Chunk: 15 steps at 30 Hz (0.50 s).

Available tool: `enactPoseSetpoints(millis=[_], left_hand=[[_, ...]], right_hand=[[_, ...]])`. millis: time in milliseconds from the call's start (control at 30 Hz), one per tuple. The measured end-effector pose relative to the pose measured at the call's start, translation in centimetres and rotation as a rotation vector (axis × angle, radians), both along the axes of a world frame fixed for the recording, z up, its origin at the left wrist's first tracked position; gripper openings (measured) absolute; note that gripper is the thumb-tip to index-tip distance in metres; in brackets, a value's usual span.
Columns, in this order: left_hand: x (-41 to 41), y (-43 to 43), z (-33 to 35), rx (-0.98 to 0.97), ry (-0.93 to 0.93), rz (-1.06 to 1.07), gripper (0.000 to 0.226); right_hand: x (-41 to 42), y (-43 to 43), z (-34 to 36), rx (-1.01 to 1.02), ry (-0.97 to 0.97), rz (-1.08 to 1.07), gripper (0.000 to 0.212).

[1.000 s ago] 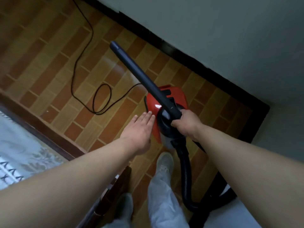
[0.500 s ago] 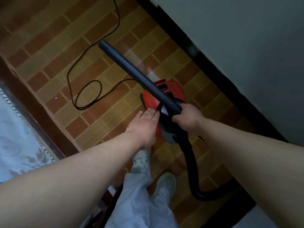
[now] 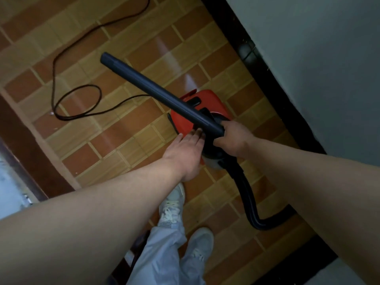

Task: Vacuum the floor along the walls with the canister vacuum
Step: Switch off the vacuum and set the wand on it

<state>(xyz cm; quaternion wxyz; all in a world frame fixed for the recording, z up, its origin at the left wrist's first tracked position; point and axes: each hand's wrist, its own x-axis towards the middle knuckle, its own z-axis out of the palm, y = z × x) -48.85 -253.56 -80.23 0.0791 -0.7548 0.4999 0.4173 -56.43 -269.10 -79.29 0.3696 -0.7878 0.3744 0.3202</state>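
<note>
You are in a dim room, and the whole picture looks soft and a bit blurry. Pale shiny streaks lie on the floor (image 3: 162, 46) near the wall (image 3: 318, 58). Your left arm (image 3: 82, 212) and right arm (image 3: 308, 182) look huge and stretched at the bottom edges, where straight lines bend.

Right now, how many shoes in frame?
2. The upper shoe is just below the left hand; the lower shoe is down-right of it, near the bottom edge. No others visible.
</note>
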Motion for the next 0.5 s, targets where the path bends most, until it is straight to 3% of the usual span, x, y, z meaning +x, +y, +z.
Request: enactPoseSetpoints(millis=[267,500], left_hand=[[0.6,-2.1,-1.8,0.078,0.037,-0.063,0.087],[-0.2,-2.4,-2.6,0.110,0.026,-0.084,0.096]], right_hand=[[0.5,-1.3,-2.1,0.085,-0.012,0.016,0.026],[-0.4,-3.4,-2.7,0.178,-0.109,0.017,0.035]])
